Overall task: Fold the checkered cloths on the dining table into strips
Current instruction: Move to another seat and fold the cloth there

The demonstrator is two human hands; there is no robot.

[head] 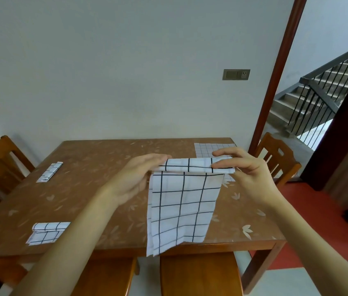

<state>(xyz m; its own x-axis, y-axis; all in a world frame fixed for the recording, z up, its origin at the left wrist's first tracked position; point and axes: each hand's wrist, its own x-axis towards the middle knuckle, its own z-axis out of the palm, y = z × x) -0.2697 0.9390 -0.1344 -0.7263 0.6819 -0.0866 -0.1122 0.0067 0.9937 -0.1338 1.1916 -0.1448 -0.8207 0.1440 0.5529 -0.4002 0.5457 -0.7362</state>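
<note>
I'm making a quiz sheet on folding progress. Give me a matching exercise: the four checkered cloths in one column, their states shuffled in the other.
Things:
1. middle cloth
2. far-left cloth
3. near-left cloth
4. far-right cloth

States:
A. lying flat, no fold visible
B. narrow folded strip
C. top edge folded over, rest hanging down
D. partly folded, one flap still flat

Pairs: 1-C, 2-B, 3-D, 4-A
</note>
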